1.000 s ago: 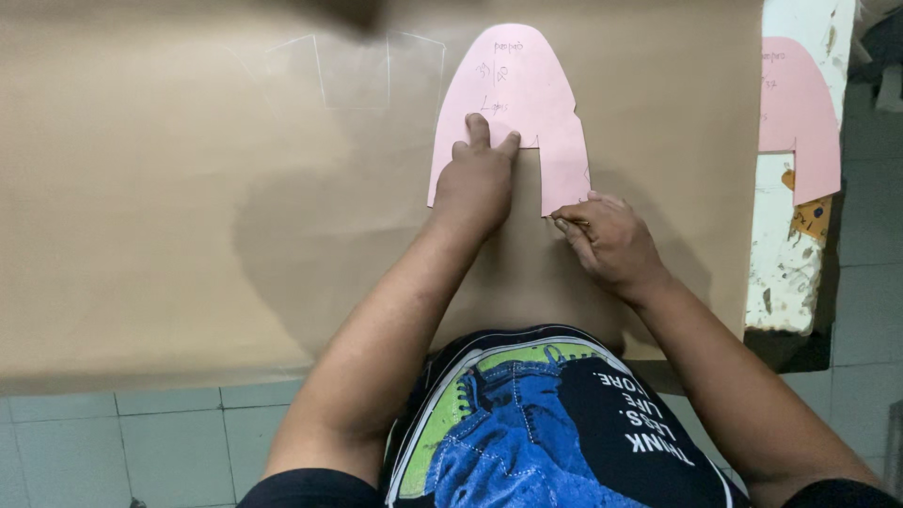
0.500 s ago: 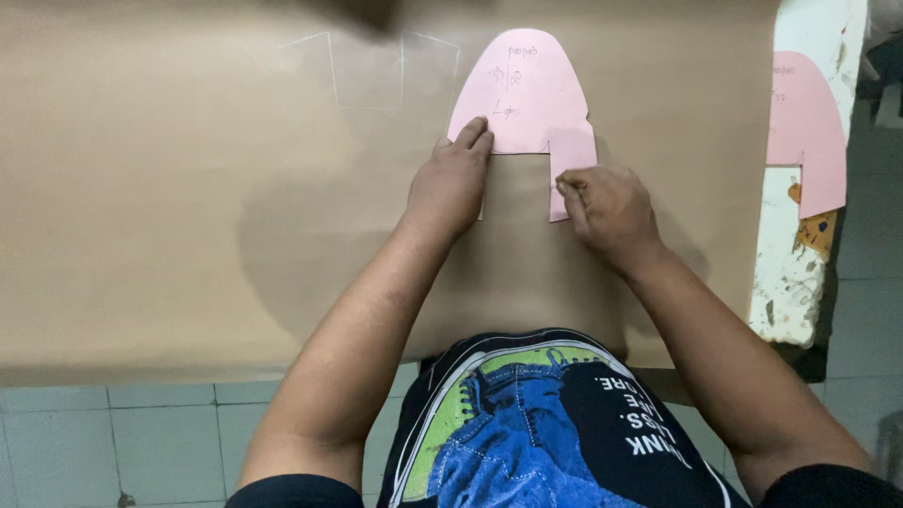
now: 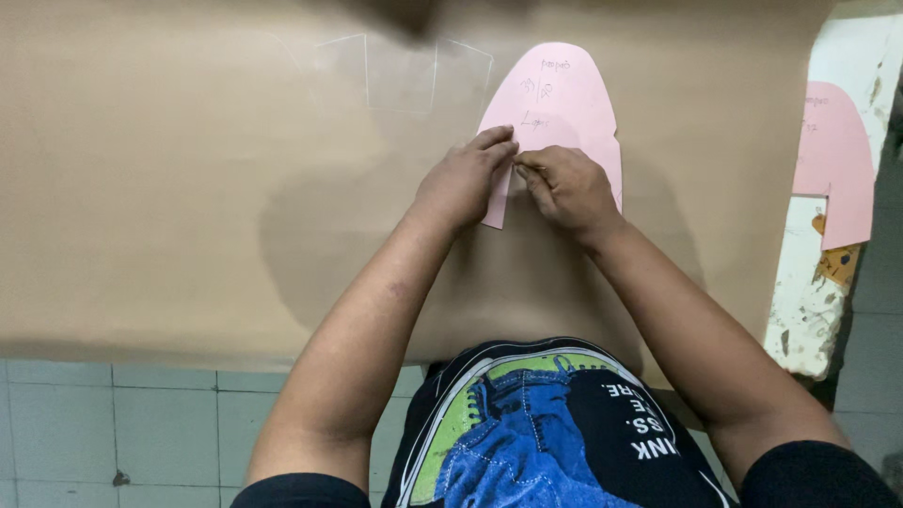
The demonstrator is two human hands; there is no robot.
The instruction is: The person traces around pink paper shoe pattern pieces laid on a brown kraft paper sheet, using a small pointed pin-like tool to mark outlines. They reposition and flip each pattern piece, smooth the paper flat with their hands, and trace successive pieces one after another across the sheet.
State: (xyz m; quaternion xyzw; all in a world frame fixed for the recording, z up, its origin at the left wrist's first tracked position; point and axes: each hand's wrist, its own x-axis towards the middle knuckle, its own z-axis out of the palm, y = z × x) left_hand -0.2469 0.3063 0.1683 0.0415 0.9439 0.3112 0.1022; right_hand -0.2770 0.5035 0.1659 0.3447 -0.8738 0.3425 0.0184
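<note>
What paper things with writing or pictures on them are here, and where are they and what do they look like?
Pink paper template: on the tan sheet, under the left hand and right hand; rounded top, handwritten marks.
Second pink template: right edge, on a worn white surface; rounded top, notched bottom, handwriting.
Shirt print: bottom centre; blue and green picture, white lettering on black.

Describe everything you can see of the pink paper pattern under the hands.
The pink paper pattern looks like thin card, with a rounded top and straight sides, and lies flat on the brown sheet. It bears faint handwriting near the top. Its lower left edge ends in a narrow leg; the lower middle is hidden. The left hand presses on that left edge and the right hand rests on its lower part, fingertips meeting.
</note>
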